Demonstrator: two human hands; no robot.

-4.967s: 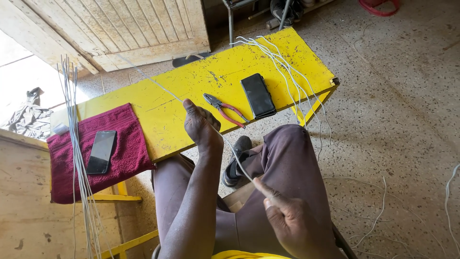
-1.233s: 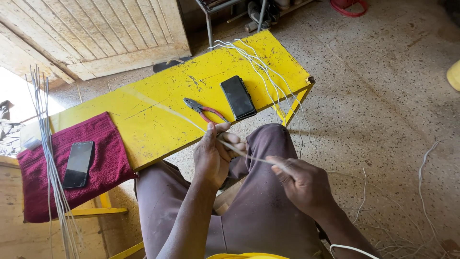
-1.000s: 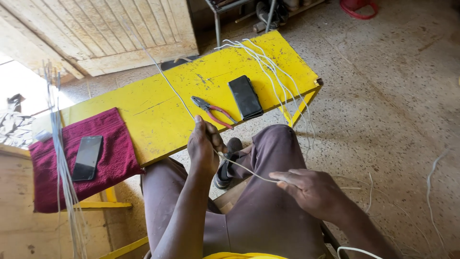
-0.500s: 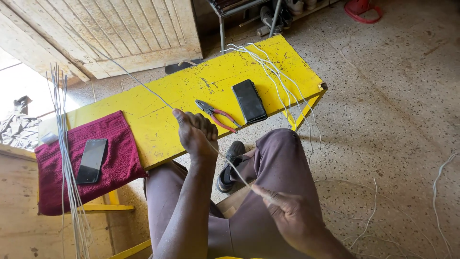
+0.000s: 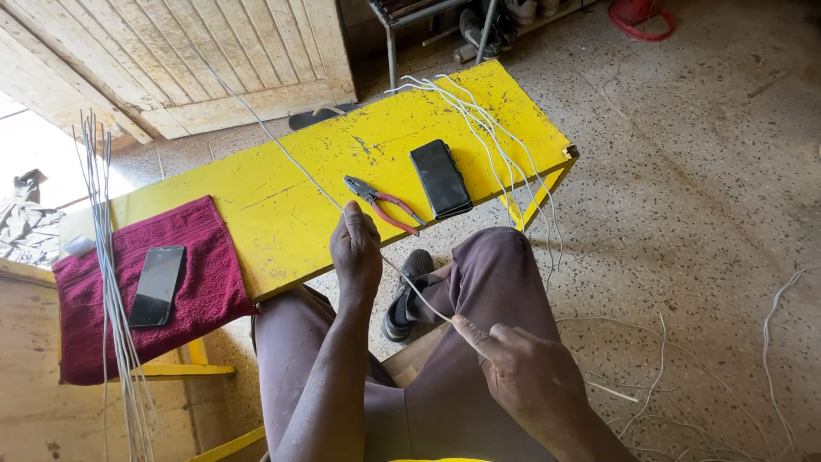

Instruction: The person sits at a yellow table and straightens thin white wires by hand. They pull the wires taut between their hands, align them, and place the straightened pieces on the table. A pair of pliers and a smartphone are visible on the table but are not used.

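The head view looks down on a seated person whose left hand (image 5: 357, 252) is closed in a fist around a thin pale wire (image 5: 291, 158), just above the near edge of a yellow bench (image 5: 256, 214). The fingers of that hand are curled tight, and the wire runs from the fist up and away across the bench top toward the wooden door (image 5: 171, 60) at the back. From the underside of the fist the same wire slants down over the lap to the right hand (image 5: 526, 376), whose thumb and forefinger are pinched shut on it while the other fingers fold loosely into the palm. The stretch between the two hands looks taut and nearly straight.

On the bench, just beyond the left hand, lie red-handled pliers (image 5: 382, 205), and right beside them a black phone (image 5: 440, 178) lies flat. A loose bundle of pale wires (image 5: 496, 145) drapes over the right end of the bench and hangs down its edge. At the left end a dark red towel (image 5: 197, 282) hangs over the edge, with a second dark phone (image 5: 157, 285) lying on it. A sheaf of straight grey wires (image 5: 107, 257) stands along the left side, crossing the towel. More wire scraps (image 5: 658, 359) lie on the speckled floor to the right.
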